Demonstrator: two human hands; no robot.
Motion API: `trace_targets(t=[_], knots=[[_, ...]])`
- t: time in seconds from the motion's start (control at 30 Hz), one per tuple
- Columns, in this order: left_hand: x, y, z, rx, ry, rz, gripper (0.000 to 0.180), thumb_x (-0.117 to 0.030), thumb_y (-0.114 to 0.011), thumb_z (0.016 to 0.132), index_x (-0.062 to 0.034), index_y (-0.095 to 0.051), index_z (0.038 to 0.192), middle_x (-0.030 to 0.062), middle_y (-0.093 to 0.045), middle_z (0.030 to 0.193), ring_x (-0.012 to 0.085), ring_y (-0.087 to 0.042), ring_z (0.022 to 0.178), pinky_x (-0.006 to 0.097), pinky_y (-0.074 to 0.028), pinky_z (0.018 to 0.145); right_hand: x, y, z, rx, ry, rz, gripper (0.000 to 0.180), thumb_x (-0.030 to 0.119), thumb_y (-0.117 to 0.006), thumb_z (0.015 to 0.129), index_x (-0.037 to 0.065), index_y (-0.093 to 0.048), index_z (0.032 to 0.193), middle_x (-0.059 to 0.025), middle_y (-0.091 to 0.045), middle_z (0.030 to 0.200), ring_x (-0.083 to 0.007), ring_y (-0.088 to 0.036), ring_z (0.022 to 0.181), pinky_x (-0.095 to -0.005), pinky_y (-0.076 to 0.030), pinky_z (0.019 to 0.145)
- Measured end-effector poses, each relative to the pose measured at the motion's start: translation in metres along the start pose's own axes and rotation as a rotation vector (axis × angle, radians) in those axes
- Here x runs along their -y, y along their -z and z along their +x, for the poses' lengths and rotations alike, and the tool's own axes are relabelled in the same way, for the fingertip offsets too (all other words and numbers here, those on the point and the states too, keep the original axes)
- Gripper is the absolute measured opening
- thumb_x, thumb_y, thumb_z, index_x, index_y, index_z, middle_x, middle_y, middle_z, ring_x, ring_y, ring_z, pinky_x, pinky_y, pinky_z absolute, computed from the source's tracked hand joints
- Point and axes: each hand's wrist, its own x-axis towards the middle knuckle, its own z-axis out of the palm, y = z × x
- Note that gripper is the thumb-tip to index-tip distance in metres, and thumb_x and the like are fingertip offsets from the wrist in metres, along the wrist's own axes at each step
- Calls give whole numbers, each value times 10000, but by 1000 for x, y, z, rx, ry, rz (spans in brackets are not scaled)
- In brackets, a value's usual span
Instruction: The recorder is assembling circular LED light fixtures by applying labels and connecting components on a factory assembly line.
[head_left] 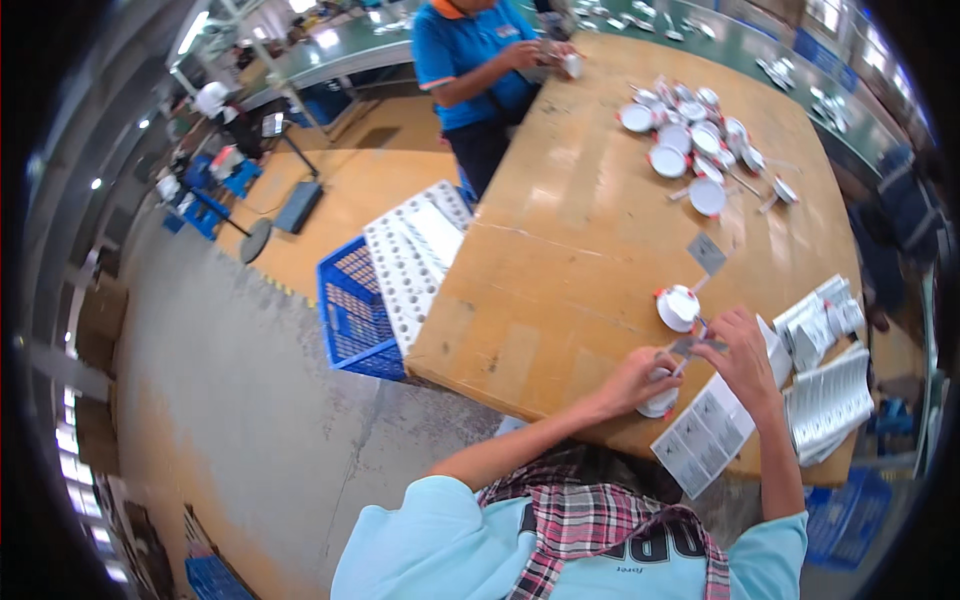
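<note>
My left hand (640, 382) is closed on a white round part (660, 402) with a red bit at its edge, close to the table's near edge. The fingers of my right hand (742, 352) pinch a small grey label (712, 344), which is at the thin stem or cord coming from that part. Just beyond my hands lies another white round part (678, 308) with red bits. A square grey label (707, 254) stands out from its stem. Under my right wrist lies a sheet of printed grey labels (706, 438).
Stacks of printed sheets (826, 405) lie on my right. A heap of white round parts (690, 135) covers the table's far side. Left of the table stands a blue basket (350, 315) with white perforated boards (405, 265). A person in blue (470, 60) handles a white part at the far left corner.
</note>
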Motion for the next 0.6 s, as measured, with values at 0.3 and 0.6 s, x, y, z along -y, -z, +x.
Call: trace_targets(t=[0.3, 0.6], knots=[[-8, -7, -1, -247, 92, 174, 119, -146, -675, 799, -59, -637, 871, 140, -609, 814, 322, -588, 791, 406, -450, 709, -14, 5, 16, 187, -131, 196, 221, 186, -720, 729, -13, -626, 712, -91, -588, 667, -210, -552, 689, -340, -423, 646], [-29, -3, 12, -277, 26, 221, 232, -101, -614, 751, 20, -632, 948, 193, -597, 902, 323, -588, 881, 385, -458, 775, -15, 51, 11, 659, -36, 648, 234, 213, -650, 830, 16, -579, 726, 29, -449, 612, -48, -413, 620, -263, -348, 540]])
